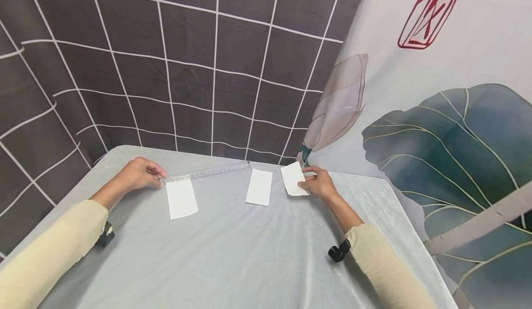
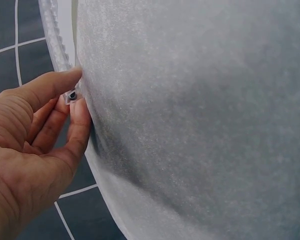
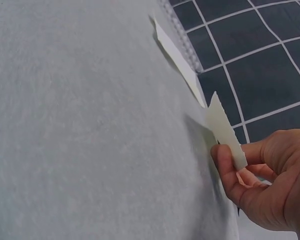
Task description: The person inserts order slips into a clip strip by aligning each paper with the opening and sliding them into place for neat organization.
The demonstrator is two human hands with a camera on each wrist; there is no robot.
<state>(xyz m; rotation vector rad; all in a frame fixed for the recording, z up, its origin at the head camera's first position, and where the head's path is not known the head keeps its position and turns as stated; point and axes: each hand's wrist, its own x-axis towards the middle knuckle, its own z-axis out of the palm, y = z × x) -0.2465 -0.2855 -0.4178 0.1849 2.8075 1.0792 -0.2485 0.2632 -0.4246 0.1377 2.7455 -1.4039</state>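
Observation:
My left hand (image 1: 141,174) pinches the near end of a long clear plastic strip (image 1: 212,169) between thumb and fingers. The strip has a bumpy texture and lies along the far part of the table. In the left wrist view a small dark spot shows at its pinched end (image 2: 72,95). Below the strip's left part lies a white paper card (image 1: 182,200), and a second white card (image 1: 259,187) lies near its right end. A third, off-white card (image 1: 293,179) is tilted up, pinched along its right side by my right hand (image 1: 320,183); the right wrist view shows this card (image 3: 222,127) edge-on.
A pale grey cloth covers the table (image 1: 232,258). Behind its far edge hangs a dark curtain (image 1: 187,32) with a white grid. At the right is a white cloth printed with a large green leaf (image 1: 449,133). Small black devices (image 1: 338,252) sit at both wrists.

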